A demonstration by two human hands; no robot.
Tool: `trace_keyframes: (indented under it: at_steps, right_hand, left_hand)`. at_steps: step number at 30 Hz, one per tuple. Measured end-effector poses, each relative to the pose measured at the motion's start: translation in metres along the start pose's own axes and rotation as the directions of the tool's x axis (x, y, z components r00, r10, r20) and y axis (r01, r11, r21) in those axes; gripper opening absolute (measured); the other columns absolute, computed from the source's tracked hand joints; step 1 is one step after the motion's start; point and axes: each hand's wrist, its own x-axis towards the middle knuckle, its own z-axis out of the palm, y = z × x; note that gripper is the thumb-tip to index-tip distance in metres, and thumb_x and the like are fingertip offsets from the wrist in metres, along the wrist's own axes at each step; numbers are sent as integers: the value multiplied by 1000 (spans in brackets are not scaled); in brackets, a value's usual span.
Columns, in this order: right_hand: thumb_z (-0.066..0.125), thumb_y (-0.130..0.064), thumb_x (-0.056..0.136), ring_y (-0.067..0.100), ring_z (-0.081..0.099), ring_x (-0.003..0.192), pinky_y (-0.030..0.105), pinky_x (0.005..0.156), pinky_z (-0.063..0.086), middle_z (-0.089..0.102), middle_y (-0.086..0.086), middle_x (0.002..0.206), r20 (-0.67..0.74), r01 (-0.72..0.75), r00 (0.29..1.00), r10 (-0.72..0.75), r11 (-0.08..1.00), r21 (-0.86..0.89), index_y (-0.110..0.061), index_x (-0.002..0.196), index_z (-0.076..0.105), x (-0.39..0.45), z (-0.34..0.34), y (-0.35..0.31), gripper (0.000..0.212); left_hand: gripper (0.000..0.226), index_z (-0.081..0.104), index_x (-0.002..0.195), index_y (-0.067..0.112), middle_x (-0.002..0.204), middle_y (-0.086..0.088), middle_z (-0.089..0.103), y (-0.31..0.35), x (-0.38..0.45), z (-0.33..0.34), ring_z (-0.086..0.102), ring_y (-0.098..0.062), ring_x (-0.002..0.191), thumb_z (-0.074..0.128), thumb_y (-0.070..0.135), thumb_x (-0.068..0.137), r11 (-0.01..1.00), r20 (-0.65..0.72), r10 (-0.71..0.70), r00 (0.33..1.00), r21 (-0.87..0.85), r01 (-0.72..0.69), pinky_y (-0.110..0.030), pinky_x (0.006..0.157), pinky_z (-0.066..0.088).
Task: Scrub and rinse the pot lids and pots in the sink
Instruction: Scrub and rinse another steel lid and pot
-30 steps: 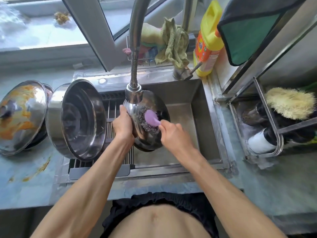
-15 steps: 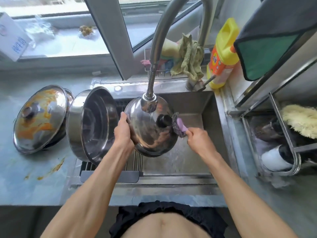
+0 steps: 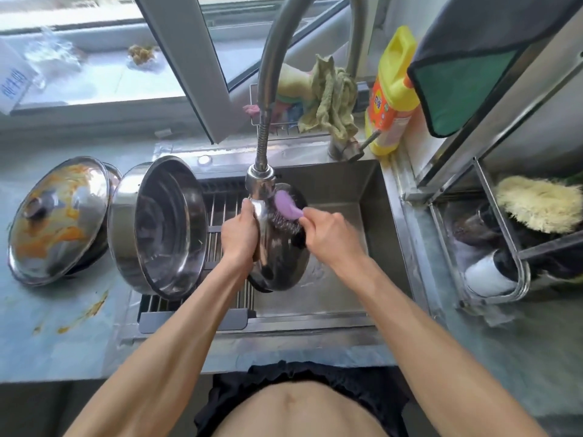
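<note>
Head view: left hand (image 3: 238,234) grips pot lid (image 3: 277,257) rim, held on edge over sink (image 3: 391,216) beneath faucet (image 3: 260,181). Right hand (image 3: 328,230) grasps scrubber (image 3: 285,212), pressed against lid's upper right face.

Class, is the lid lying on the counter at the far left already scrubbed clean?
No. The lid on the counter is smeared with orange residue.

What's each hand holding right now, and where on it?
Left hand grips the pot lid by its left rim, under the faucet head. Right hand holds the steel-wool scrubber by its purple handle.
</note>
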Motion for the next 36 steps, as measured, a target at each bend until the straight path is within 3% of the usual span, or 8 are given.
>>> trace_keyframes:
  at_steps: [4,12,16,20,22,25,31,36]
  right_hand:
    - [41,-35,101,43,61,92,39,67,38,67,19,97,37,-89,995,91,995,-49,-19,96,60,37,-17,11,25]
    - [46,-27,100,38,59,79,41,66,45,59,9,73,79,-260,964,255,964,58,-20,68,50,28,-19,40,33]
    - [47,-31,100,35,62,77,44,68,51,63,8,76,135,-315,942,307,948,42,-20,90,66,-12,-4,58,24]
    - [48,-32,99,40,62,87,40,65,45,70,15,91,105,-191,977,187,981,31,-23,105,68,-45,11,44,23]
    - [46,-33,100,42,59,89,39,62,36,68,15,91,91,-99,991,97,995,17,-18,97,62,-53,15,25,22]
    - [41,-36,101,42,59,87,38,61,36,67,16,89,62,-7,998,7,1000,8,-20,95,56,-46,17,2,23]
    - [40,-34,102,43,61,94,40,68,37,66,18,101,33,-1,999,4,994,-108,-19,105,60,-5,-10,-11,25]
    - [38,-29,104,42,62,97,39,70,38,65,19,105,55,-35,997,48,974,-224,-13,109,61,29,-36,-10,28]
  left_hand:
    - [52,58,71,10,69,-9,59,7,1,-21,53,-21,67,51,56,94,993,73,96,993,65,-101,-36,64,43]
    - [39,77,103,15,98,-8,79,-5,7,-34,77,-25,90,61,50,98,899,178,-178,968,-370,233,-43,86,60]
    - [44,73,107,22,118,-12,75,-7,14,-25,75,-31,102,66,58,85,771,157,-293,943,-544,330,-59,92,57]
    - [34,65,79,18,82,3,73,-2,4,-8,70,-17,72,58,47,95,743,78,-373,924,-571,349,-34,72,59]
    - [34,61,80,17,72,2,71,2,-7,3,69,-18,62,55,47,96,773,66,-363,930,-535,340,-32,62,59]
    - [54,66,103,8,100,-10,75,-3,-16,12,73,-29,88,53,60,94,893,34,-270,962,-364,263,-45,84,61]
    - [59,65,68,14,83,-7,70,-2,-24,-3,63,-23,80,38,52,104,991,30,78,996,104,-81,-38,77,51]
    - [63,32,53,18,49,3,38,-4,-27,-14,33,-14,51,51,54,101,973,75,171,982,142,-180,-34,57,26]
